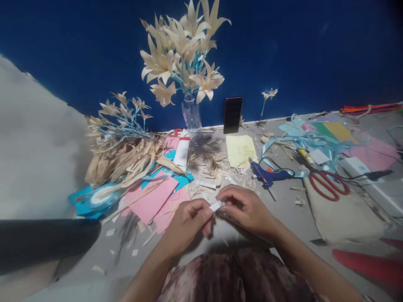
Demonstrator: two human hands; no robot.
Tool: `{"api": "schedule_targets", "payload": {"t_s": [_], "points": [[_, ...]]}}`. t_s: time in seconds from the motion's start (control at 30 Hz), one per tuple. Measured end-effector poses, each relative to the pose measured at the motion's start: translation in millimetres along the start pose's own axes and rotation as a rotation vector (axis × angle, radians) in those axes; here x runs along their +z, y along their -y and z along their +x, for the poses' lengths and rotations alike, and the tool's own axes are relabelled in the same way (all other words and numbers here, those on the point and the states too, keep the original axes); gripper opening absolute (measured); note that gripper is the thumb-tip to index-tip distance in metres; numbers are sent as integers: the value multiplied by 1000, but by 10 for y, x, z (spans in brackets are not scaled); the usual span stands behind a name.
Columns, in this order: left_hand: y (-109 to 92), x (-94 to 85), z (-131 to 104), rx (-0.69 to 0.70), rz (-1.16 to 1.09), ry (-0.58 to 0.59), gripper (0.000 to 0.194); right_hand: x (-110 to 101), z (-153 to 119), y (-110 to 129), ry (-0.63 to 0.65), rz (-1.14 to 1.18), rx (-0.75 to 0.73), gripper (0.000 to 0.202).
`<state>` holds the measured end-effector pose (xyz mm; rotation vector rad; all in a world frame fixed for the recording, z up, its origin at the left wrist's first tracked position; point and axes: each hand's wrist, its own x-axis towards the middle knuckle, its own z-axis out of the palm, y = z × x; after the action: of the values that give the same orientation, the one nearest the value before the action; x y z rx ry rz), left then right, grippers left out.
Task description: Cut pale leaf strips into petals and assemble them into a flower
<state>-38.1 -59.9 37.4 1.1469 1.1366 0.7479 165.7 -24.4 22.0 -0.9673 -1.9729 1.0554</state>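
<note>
A small white piece, perhaps folded paper [216,206], is pinched between both hands low in the middle of the view. My left hand [192,220] is closed, thumb and forefinger on its left end. My right hand [247,207] has bent fingers closed on its right end. Straw-coloured scraps [217,165] are scattered just beyond the hands. Pink paper sheets [154,197] lie to the left of my left hand. A blue glue gun [267,174] rests on its side beyond my right hand, near a yellow paper square [241,151].
Cream husk-like flowers [185,54] stand in a clear bottle [192,117] against the blue wall. Beside it leans a phone [233,115]. Dried husks [119,161] lie left. Red-handled scissors [329,184], light-blue ribbon [330,147] and a white box [371,180] lie right.
</note>
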Motion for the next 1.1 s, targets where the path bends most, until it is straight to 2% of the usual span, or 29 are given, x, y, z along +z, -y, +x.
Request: {"api": "schedule_targets", "payload": {"t_s": [0.1,0.27,0.37,0.47,0.6,0.67,0.73,0.83,0.97,1.03,1.1], "points": [[43,55,5,72,78,-16,32,30,-13,4,-68,73,-17,22],[66,136,15,348,311,-192,14,96,-48,19,-217,197,72,33],[96,170,15,478,448,-271,13,117,-53,2,-287,63,43,24],[137,186,24,567,510,-287,15,128,-58,-16,-293,-114,-88,11],[167,183,44,638,558,-314,15,140,-66,-19,-271,-186,-211,14],[178,177,53,681,593,-347,15,121,-55,-3,-274,-169,-200,16],[190,170,56,719,623,-378,15,67,-18,25,-308,-135,-127,15],[203,158,50,747,645,-353,14,-54,87,73,-253,-60,19,21],[190,127,13,669,619,-227,10,-153,248,85,-47,39,15,8],[171,101,-19,602,567,-192,10,-157,303,50,-83,46,19,14],[150,67,-57,560,501,-187,11,-154,337,-10,-214,62,86,20]]}}
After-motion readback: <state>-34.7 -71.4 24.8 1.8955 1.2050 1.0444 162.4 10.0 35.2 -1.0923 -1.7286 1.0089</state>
